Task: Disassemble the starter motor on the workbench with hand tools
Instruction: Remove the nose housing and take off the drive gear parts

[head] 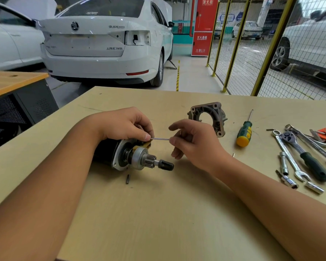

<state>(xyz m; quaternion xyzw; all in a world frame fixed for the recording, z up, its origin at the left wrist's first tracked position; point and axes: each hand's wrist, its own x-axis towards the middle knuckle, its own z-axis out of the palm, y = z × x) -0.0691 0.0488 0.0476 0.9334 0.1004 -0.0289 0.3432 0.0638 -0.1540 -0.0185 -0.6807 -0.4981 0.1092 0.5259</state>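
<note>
Head view: right hand (194, 140) pinches a thin steel rod (160, 139), likely a pin or long hex key, running toward the yellow fork lever (146, 144) on the starter motor (128, 157). Left hand (127, 125) sits on top of the motor, fingers curled around the lever area, thumb at the rod's far end. Motor lies on its side on the bench (158, 213) under the left hand, pinion pointing toward the right hand. Advice: keep the rod square to the lever hole, hold the body down, draw straight, no prying. Removed nose housing (207, 117) stands just beyond the right hand; screwdriver (244, 132) and ratchet (305, 157) further right. Small loose pin (127, 179) near the motor, don't knock it off.
</note>
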